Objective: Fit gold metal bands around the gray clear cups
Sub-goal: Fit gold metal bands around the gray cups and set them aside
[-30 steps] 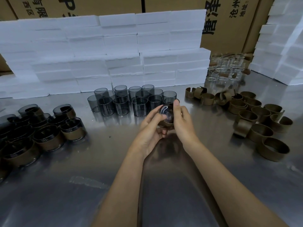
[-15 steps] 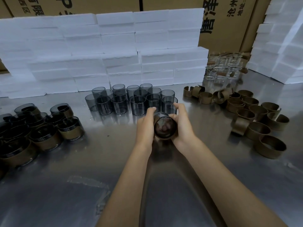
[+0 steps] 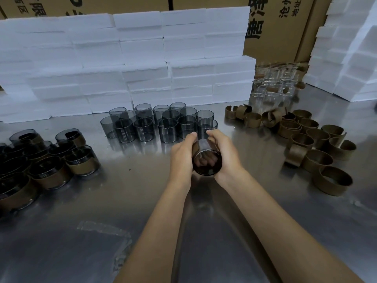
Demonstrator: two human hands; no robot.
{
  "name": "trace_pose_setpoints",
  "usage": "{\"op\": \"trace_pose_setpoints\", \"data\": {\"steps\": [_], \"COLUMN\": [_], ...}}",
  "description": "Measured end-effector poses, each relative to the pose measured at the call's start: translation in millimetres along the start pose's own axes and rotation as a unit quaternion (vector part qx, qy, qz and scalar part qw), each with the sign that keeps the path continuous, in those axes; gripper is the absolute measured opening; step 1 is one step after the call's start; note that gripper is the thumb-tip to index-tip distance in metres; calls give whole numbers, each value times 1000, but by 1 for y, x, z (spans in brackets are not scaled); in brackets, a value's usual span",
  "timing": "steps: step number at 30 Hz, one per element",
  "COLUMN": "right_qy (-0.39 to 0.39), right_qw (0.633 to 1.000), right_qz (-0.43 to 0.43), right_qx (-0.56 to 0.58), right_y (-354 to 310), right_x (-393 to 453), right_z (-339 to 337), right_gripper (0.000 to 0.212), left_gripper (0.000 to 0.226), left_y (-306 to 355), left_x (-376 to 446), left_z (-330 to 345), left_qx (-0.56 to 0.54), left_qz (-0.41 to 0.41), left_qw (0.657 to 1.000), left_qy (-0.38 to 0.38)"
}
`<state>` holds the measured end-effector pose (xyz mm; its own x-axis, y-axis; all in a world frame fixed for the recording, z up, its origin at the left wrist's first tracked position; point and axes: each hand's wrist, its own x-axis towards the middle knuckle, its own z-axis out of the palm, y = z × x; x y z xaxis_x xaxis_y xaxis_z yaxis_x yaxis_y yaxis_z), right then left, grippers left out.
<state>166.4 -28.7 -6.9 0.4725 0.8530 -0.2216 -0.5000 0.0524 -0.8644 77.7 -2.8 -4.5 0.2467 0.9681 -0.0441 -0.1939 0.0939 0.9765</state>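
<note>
Both hands hold one gray clear cup [image 3: 207, 160] above the middle of the steel table, tilted with its mouth toward me. My left hand [image 3: 181, 158] grips its left side and my right hand [image 3: 225, 154] wraps its right side. A gold band edge shows on the cup's far part, mostly hidden by my fingers. Several bare gray cups [image 3: 163, 123] stand in a cluster behind my hands. Loose gold bands [image 3: 318, 144] lie scattered at the right. Cups fitted with gold bands [image 3: 51, 160] are grouped at the left.
The steel table [image 3: 102, 221] spreads in front of me. White foam blocks [image 3: 122, 58] are stacked along the back and at the right [image 3: 350, 58]. Colourless clear cups [image 3: 273, 86] stand at the back right. Cardboard boxes [image 3: 281, 27] rise behind.
My hands have drawn the cup closer and tipped it, so its mouth now faces me; my fingers have shifted further round its sides.
</note>
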Motion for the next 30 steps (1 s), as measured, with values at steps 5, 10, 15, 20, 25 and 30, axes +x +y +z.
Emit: {"op": "trace_pose_setpoints", "data": {"steps": [5,10,15,20,25,30], "right_qy": [-4,-12,-53,-48,-62,-84], "right_qw": [1000,1000,998,994,988,987], "right_qz": [-8,-23,-29,-69,-114,-121], "right_qx": [-3,-13,-9,-68,-82,-68], "right_y": [-3,-7,-17,-8,-7,-5], "right_x": [0,-1,0,-5,-11,-10], "right_z": [1,1,-4,2,5,4], "right_gripper": [31,45,61,60,55,52], "left_gripper": [38,38,31,63,58,63], "left_y": [2,6,14,10,9,10], "left_x": [-2,-3,-1,1,-4,-6], "left_z": [0,-2,-7,-2,-1,2], "left_qx": [-1,22,17,28,16,11], "left_qz": [10,27,11,23,80,92], "left_qw": [1000,999,1000,998,995,994], "left_qy": [-1,-13,-6,46,51,55]}}
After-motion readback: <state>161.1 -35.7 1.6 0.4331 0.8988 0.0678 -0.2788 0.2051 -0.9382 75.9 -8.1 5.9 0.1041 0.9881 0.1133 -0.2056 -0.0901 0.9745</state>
